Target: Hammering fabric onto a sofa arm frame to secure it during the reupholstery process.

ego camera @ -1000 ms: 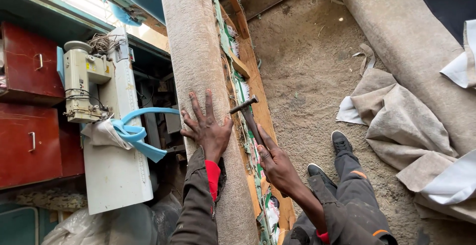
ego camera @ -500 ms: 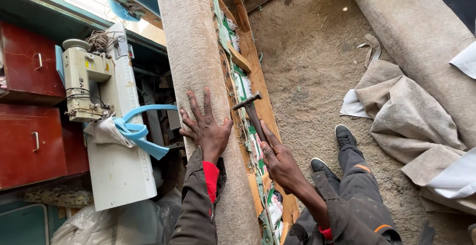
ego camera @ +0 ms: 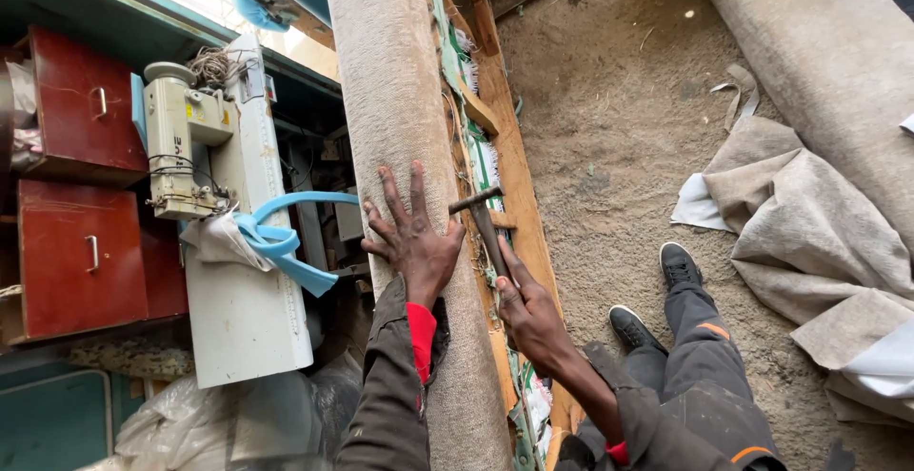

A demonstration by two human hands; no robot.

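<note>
Our left hand [ego camera: 414,238] lies flat with fingers spread wide on the beige upholstery fabric [ego camera: 395,100], gripping nothing, only pressing the cloth down. Our right hand [ego camera: 528,314] is closed around the handle of a hammer [ego camera: 484,219], whose metal head sits just beside the left thumb, over the line where the fabric meets the wooden frame [ego camera: 509,161].

The fabric covers a long padded piece that runs away from us up through the view, rounded along its length. The wooden frame runs along its right edge, with scraps of green and white lining [ego camera: 481,152] showing between cloth and wood. We cannot tell whether the hammer head touches the wood.

To the right of the frame the floor [ego camera: 609,119] is bare, dusty ground with open room; our dark trousers and black shoes [ego camera: 657,295] rest there. Farther right lie loose folds of beige cloth [ego camera: 809,233], and another long roll of fabric [ego camera: 809,42] lies well apart.

To the left the space is crowded: a cream sewing machine [ego camera: 181,142] on a white tabletop [ego camera: 243,309] with a light blue strap [ego camera: 286,238] draped over it stands near the padded piece, and red cabinet drawers [ego camera: 81,185] stand beyond it.
</note>
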